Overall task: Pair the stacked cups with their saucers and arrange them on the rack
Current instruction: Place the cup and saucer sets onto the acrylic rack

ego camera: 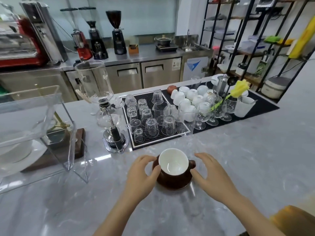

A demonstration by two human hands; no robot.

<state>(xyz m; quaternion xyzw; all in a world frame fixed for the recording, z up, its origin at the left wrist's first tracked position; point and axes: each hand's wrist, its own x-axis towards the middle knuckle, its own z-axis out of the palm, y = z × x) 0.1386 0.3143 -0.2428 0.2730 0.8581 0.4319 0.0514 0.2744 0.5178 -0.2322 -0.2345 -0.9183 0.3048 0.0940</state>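
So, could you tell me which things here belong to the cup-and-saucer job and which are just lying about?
Job:
brown cup, white inside
brown saucer beneath it
left hand on the cup's side
right hand at the saucer's edge
white cups on the black mat

Lying about:
upturned glasses
siphon brewer
grinders
yellow flower

Cup (173, 163) on saucer (175, 183), btwn hands; glass tray (134, 147) behind.

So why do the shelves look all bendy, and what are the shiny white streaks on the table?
In the head view, the wide lens bends the black shelves near the edge; the streaks are ceiling light glaring off the polished marble counter; the brown cup between the left hand and right hand looks sharp, while far machines blur.
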